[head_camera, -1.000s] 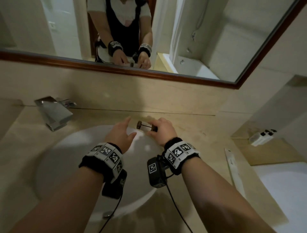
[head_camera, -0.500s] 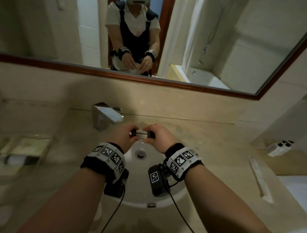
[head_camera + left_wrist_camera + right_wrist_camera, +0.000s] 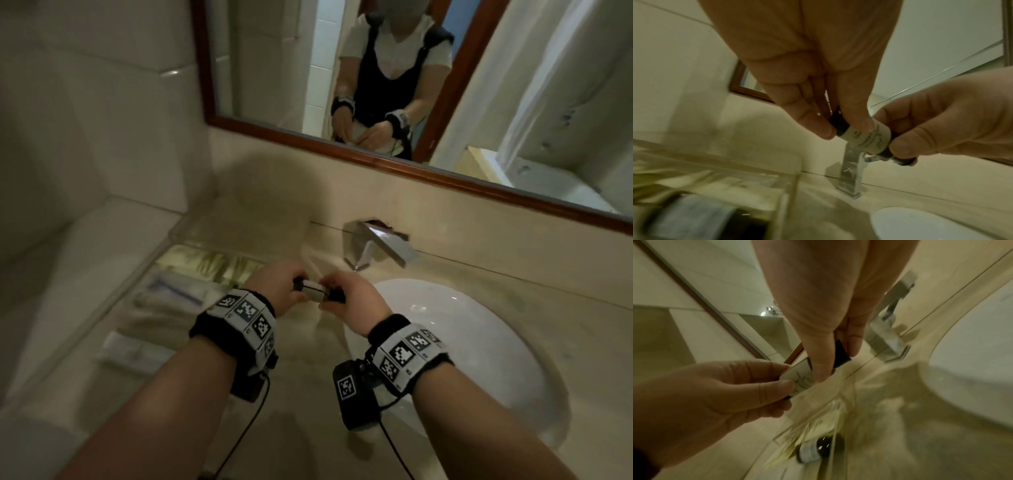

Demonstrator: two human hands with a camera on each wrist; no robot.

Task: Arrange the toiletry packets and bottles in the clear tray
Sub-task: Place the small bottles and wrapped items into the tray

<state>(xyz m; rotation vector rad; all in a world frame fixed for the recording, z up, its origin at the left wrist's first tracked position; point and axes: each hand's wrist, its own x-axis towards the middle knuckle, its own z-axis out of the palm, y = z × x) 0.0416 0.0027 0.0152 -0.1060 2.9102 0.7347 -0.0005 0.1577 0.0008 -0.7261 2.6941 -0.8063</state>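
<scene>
Left wrist view: a small dark bottle (image 3: 865, 139) with a pale label is seen held level above the counter (image 3: 565, 291), between clear tray (image 3: 178, 233) and sink (image 3: 479, 342); the label's print is blurred and cannot be read. One end is pinched by the curled fingers of the left hand (image 3: 818, 68), the capped end by the right hand (image 3: 953, 116). A second bottle (image 3: 812, 449) and pale packets (image 3: 205, 263) are noted in the tray.

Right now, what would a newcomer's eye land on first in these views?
Both hands, left and right, pinch one small dark bottle with a pale label, held level in the air between sink and clear tray. The tray, left of the sink, holds packets and another dark bottle. A mirror above reflects the person.
</scene>
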